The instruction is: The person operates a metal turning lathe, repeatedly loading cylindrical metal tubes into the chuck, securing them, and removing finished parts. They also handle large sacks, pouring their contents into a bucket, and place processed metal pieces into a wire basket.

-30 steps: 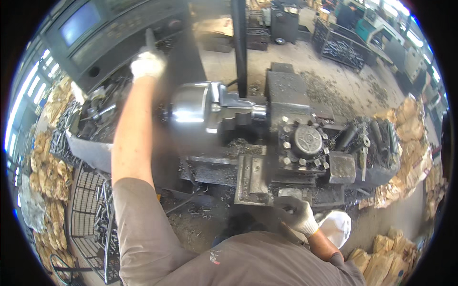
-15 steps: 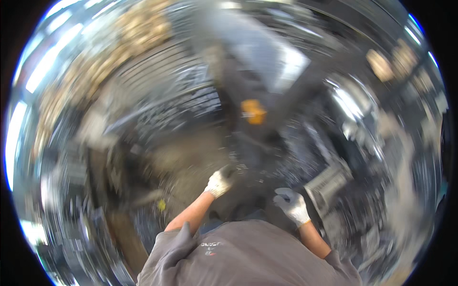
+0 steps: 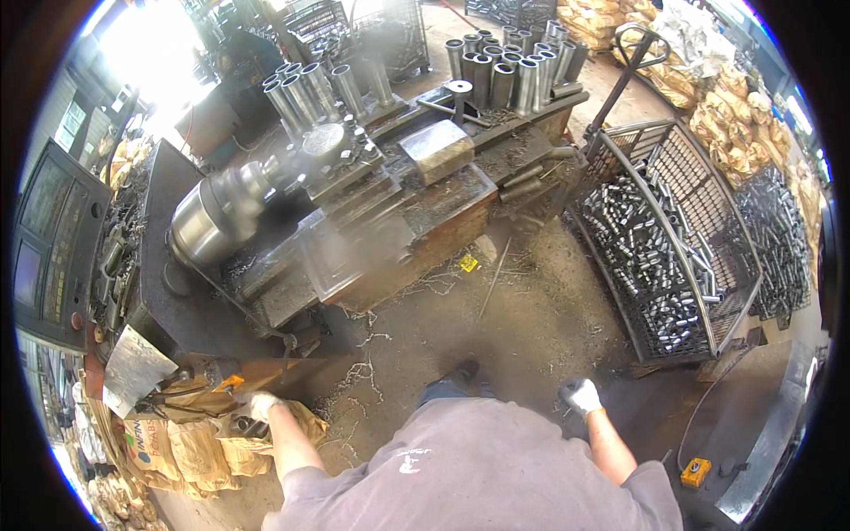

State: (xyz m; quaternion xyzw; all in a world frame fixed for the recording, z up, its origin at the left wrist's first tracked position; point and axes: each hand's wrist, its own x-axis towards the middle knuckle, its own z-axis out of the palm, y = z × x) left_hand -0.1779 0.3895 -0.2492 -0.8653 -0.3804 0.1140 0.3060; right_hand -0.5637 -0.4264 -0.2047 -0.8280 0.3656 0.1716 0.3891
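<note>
My left hand [image 3: 261, 406], in a white glove, reaches out to the left beside a small container [image 3: 237, 441] that holds dark metal parts. Its fingertips blend into the clutter there, so their grip is hidden. An orange object [image 3: 228, 383] lies just beyond it. On the right, my right hand [image 3: 581, 396], gloved in white with grey fingers, hangs above the floor near my body. Its fingers are loosely bent and slightly apart, and nothing shows in them.
Ahead stands a lathe [image 3: 354, 230] with a shiny chuck [image 3: 215, 221] and upright metal tubes [image 3: 505, 84]. A control panel [image 3: 53, 234] is at far left. On the right are a mesh crate [image 3: 699, 257] of metal pieces and a yellow box [image 3: 697, 473] on a cable.
My view has turned from blurred surroundings to the lathe. Relative to my body, my left hand has moved outward to the left and lower; the right has shifted slightly outward.
</note>
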